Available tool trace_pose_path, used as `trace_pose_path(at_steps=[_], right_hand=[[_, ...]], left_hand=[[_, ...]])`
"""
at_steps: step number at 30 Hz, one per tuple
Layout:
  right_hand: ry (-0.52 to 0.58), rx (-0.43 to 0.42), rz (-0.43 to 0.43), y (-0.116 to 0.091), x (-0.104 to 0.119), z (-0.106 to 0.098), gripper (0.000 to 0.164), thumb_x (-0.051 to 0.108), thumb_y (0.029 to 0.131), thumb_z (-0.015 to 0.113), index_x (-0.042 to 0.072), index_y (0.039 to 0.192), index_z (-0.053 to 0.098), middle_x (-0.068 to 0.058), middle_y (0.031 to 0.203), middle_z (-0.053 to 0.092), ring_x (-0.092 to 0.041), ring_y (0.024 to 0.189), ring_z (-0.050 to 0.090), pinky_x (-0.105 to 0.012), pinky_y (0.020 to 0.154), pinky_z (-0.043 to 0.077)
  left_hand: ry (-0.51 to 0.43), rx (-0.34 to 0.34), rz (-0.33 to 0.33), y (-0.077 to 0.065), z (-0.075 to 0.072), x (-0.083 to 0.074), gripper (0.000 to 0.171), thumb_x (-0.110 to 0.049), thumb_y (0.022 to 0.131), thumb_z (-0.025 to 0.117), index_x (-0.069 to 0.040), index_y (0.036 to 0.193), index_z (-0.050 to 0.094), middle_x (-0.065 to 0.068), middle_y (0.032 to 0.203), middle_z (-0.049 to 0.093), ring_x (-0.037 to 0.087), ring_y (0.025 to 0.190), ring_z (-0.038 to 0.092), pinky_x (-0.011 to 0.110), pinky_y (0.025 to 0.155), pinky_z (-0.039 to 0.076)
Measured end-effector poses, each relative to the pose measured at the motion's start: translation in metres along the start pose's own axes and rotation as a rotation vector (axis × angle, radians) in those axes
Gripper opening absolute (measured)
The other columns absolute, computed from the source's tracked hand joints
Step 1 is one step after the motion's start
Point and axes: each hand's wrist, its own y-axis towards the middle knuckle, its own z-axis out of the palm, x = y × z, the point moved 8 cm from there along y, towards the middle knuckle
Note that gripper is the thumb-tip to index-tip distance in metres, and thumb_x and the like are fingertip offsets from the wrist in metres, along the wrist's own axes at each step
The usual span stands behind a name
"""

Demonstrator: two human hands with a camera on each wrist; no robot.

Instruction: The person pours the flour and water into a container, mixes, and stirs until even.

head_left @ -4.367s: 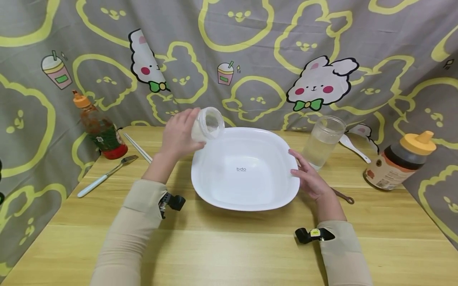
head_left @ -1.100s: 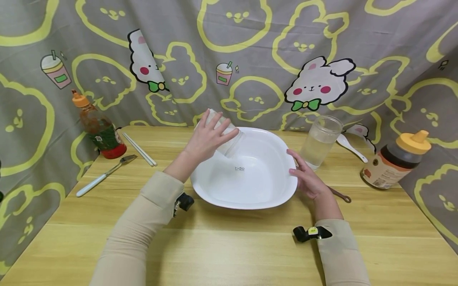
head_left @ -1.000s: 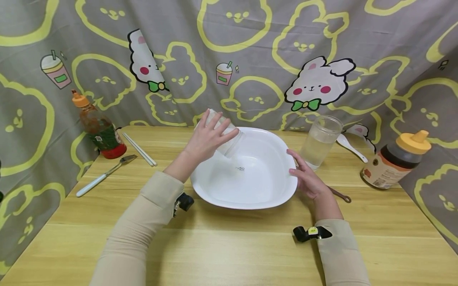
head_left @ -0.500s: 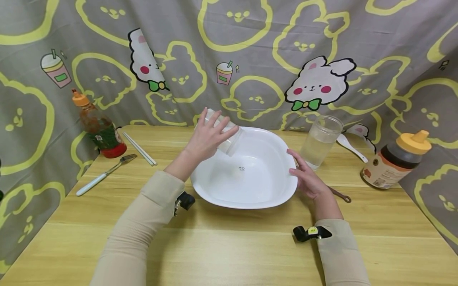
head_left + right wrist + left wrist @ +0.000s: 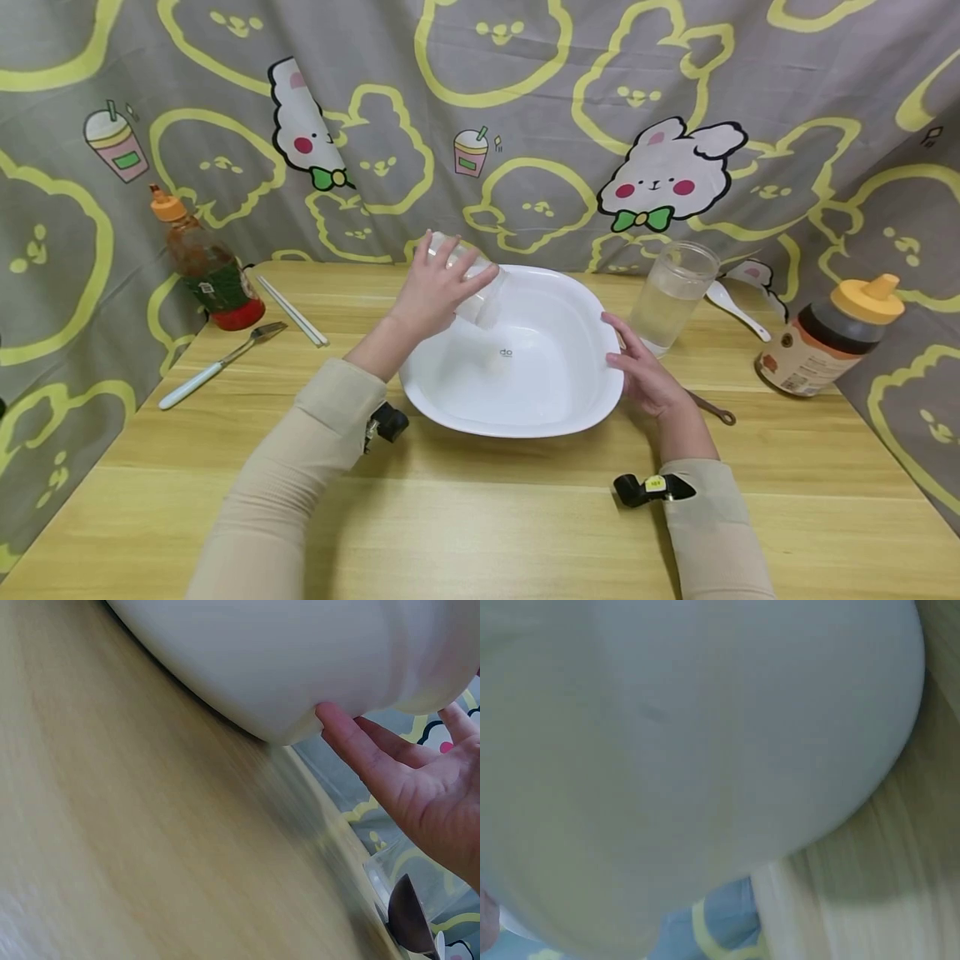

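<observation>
My left hand [image 5: 435, 292] holds a clear jar [image 5: 483, 304] tilted mouth-down over the left part of a white basin [image 5: 525, 400]. A small pale patch [image 5: 495, 362] lies below the jar's mouth and covers part of the dark lettering on the basin floor. My right hand [image 5: 648, 375] grips the basin's right rim. In the right wrist view, fingers [image 5: 345, 735] press against the basin's outer wall. The left wrist view is mostly the blurred white basin [image 5: 795, 735], with the left hand's grip on the jar out of sight.
Behind the right hand stand a glass jar of clear liquid [image 5: 667, 304], a white spoon [image 5: 738, 312] and a brown ladle [image 5: 409, 915]. A brown sauce bottle [image 5: 828, 337] is far right. At left are a red sauce bottle [image 5: 213, 275], chopsticks [image 5: 292, 310] and a fork [image 5: 221, 367].
Since the oldest frame, my left hand has moved right and tipped the jar down over the basin. The pale patch has appeared over the lettering. My right hand stays at the rim.
</observation>
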Motion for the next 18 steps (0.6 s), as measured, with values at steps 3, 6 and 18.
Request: trace_pose_path(at_steps=[3, 6, 18], right_hand=[[-0.003, -0.003, 0.002, -0.0002, 0.0001, 0.0001, 0.055, -0.002, 0.089, 0.037, 0.023, 0.135, 0.021, -0.012, 0.112, 0.039, -0.023, 0.082, 0.058, -0.038, 0.059, 0.050], [0.000, 0.000, 0.000, -0.0001, 0.0006, 0.0007, 0.055, -0.002, 0.089, 0.036, 0.022, 0.135, 0.021, -0.012, 0.113, 0.038, -0.023, 0.083, 0.057, -0.037, 0.060, 0.050], [-0.010, -0.008, 0.003, -0.0005, 0.0002, -0.0002, 0.055, -0.003, 0.089, 0.036, 0.022, 0.136, 0.020, -0.011, 0.110, 0.042, -0.023, 0.081, 0.058, -0.038, 0.059, 0.050]], left_hand=[[0.007, -0.020, -0.014, 0.0002, -0.0019, 0.0019, 0.070, -0.017, 0.068, 0.068, -0.028, 0.129, 0.036, 0.008, 0.124, 0.038, 0.034, 0.118, 0.025, 0.057, 0.095, 0.009], [0.000, 0.003, -0.013, -0.0002, -0.0018, 0.0012, 0.072, -0.020, 0.067, 0.069, -0.029, 0.130, 0.035, 0.008, 0.125, 0.037, 0.034, 0.118, 0.024, 0.056, 0.095, 0.008], [-0.016, 0.041, -0.030, -0.0020, 0.0020, 0.0019, 0.077, -0.022, 0.065, 0.071, -0.028, 0.131, 0.032, 0.008, 0.128, 0.034, 0.034, 0.118, 0.022, 0.056, 0.096, 0.004]])
